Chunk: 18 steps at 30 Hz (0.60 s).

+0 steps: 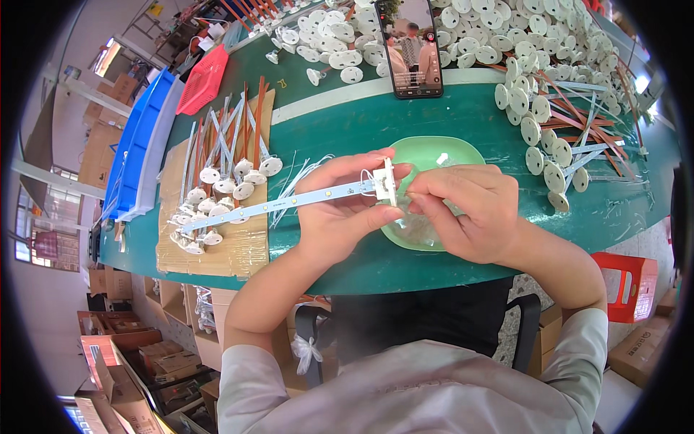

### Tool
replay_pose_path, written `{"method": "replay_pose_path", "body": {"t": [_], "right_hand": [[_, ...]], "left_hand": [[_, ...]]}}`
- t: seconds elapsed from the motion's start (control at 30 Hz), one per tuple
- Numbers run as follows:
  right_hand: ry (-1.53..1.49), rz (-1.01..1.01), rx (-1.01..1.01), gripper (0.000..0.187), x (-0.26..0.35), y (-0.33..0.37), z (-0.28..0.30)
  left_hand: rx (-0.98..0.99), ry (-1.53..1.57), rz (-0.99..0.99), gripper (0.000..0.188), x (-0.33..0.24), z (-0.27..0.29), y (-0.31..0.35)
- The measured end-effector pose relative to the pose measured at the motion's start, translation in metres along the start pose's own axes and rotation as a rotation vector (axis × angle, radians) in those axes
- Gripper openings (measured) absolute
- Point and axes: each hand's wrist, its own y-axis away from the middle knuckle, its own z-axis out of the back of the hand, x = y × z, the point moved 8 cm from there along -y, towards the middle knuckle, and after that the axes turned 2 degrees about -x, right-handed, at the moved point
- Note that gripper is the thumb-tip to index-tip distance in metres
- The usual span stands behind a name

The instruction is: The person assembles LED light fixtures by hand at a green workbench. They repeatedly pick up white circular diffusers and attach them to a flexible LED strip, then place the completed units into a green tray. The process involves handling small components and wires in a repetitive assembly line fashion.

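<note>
My left hand [329, 224] is closed around an LED strip assembly: a narrow pale-blue LED board [293, 201] with a white round base [390, 182] at its right end. The base is turned edge-on between thumb and fingers, with thin white wires beside it. Close to the base's right face, my right hand [477, 210] has thumb and index finger pinched together; whatever lies between these fingertips is too small to make out. Under both hands stands a light-green plastic bowl [466, 148] with small clear and white pieces inside.
On the left, LED strips with white bases [243, 191] lie on cardboard [253, 253], beside white wires [289, 181]. Blue [141, 137] and red [202, 79] bins stand beyond. A phone [410, 54] and many white bases [499, 36] occupy the back; more strips [578, 137] lie right.
</note>
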Motion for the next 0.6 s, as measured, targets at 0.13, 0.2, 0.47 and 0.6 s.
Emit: {"method": "replay_pose_path", "body": {"t": [0.13,0.2,0.47,0.6], "right_hand": [[0.010,0.042,0.016,0.013,0.001,0.003,-0.003],[0.014,0.054,0.019,0.014,0.002,0.004,-0.004],[0.011,0.063,0.022,0.016,0.001,0.007,-0.007],[0.022,0.086,0.038,0.019,0.001,0.007,-0.009]], "left_hand": [[0.023,-0.001,0.012,0.063,0.002,-0.004,-0.001],[-0.008,0.014,0.031,0.061,0.005,-0.002,0.001],[0.062,0.048,-0.004,0.055,0.007,-0.007,-0.001],[0.016,0.086,0.054,0.055,0.013,-0.003,0.000]]}}
